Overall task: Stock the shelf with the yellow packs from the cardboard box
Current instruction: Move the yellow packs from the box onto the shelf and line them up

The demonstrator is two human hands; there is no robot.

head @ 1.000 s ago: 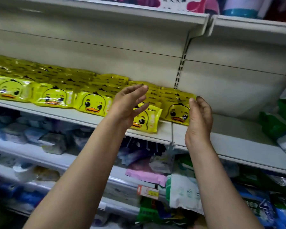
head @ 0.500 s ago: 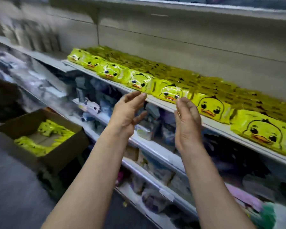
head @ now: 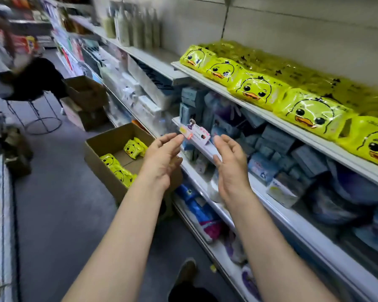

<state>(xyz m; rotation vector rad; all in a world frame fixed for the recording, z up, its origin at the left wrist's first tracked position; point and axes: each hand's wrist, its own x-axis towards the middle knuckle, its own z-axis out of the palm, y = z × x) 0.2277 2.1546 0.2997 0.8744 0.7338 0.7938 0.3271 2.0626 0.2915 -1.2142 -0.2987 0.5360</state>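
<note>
Forearms reach out from the bottom edge, both yours and both bare, with a dark shoe (head: pixel 187 271) on the grey floor (head: pixel 59 214) between them. Your left hand (head: pixel 162 159) floats in mid-air, palm turned inward, fingers loosely extended and holding nothing. Your right hand (head: pixel 230 168) mirrors it just beside, palm facing the left one, fingers relaxed and slightly curved, also empty. The two hands are near each other but apart.

Just past your fingertips, a small price tag (head: pixel 194 134) with pink and white print sticks out from the edge of a lower shelf. That lower shelf holds blue and grey packets (head: pixel 277 147), blurred.

Down on the floor to the left of your left hand sits the open cardboard box (head: pixel 100 149), pushed near the shelving. Inside it lie the remaining yellow packs (head: pixel 118 168), some along the near wall and a couple toward the far side, with bare cardboard bottom showing between them.

Up on the right, the shelf (head: pixel 244 103) carries a long row of stocked duck packs (head: pixel 258 90), yellow with a cartoon duck face, lying flat side by side and stacked, running toward you off the right edge.

Farther down the aisle, pale bottles (head: pixel 135 27) stand on the same shelf level, more cardboard boxes (head: pixel 85 99) sit on the floor, and a black stool (head: pixel 38 88) stands at the left, all blurred.
</note>
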